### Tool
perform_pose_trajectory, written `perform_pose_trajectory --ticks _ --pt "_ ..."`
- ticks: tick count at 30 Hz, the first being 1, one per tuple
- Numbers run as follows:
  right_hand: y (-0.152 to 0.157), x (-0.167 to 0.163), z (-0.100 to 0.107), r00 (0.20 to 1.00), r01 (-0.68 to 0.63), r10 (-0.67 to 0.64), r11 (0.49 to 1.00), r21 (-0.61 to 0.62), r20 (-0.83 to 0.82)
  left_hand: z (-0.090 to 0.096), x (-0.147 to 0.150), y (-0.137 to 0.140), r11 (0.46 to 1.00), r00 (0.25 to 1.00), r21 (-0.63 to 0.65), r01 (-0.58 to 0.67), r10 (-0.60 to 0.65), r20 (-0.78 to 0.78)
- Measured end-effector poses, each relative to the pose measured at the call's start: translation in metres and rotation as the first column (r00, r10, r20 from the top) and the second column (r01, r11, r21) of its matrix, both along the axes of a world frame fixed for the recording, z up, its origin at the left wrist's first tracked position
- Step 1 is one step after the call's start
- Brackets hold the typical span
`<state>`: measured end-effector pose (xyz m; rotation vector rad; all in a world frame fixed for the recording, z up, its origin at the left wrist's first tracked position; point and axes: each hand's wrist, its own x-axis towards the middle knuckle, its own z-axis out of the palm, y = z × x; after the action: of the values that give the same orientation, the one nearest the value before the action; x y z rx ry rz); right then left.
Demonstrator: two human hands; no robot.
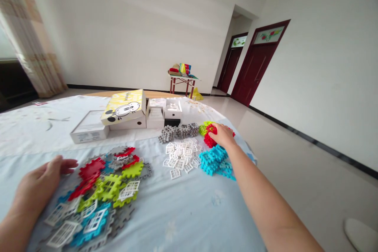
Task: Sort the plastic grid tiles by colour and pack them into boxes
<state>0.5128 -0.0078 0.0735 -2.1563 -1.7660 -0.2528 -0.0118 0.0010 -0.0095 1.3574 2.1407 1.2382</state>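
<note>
My right hand (223,135) reaches to the far right of the table, thumb and fingers closed around red notched building pieces (210,134). Lime green pieces (204,128) lie just behind them. Nearer to me is a stack of blue notched pieces (213,159), partly under my forearm. My left hand (47,179) rests at the left edge of a mixed pile, fingers stretched out and holding nothing. In that pile lie red pieces (92,168), green pieces (109,187), grey pieces (123,216), blue ones and white window frames (64,234).
A heap of white window pieces (180,153) lies mid-table, with grey pieces (188,130) stacked behind it. Farther back stand a yellow cartoon box (125,104) and white boxes (90,126). The round table's edge runs along the right. A small table (183,77) stands by the wall.
</note>
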Motion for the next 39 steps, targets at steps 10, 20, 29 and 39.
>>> perform_pose_trajectory --ticks 10,20,29,39 --pt "0.001 -0.039 -0.003 0.988 -0.135 0.145 0.979 0.151 -0.062 0.014 0.010 -0.005 0.998 0.998 -0.045 0.044 -0.042 0.048" --pt "-0.035 -0.178 -0.022 0.562 -0.796 0.786 0.598 0.090 -0.257 0.012 0.013 -0.009 0.993 0.979 0.056 0.106 -0.114 0.171" --pt "-0.035 -0.203 -0.049 0.498 -0.862 0.831 0.505 -0.036 -0.247 0.015 0.016 -0.011 0.990 0.972 0.086 0.116 -0.131 0.195" --pt "-0.039 -0.194 -0.046 0.524 -0.850 0.822 0.521 -0.076 -0.224 0.019 0.018 -0.014 0.993 0.983 0.052 0.107 -0.113 0.145"
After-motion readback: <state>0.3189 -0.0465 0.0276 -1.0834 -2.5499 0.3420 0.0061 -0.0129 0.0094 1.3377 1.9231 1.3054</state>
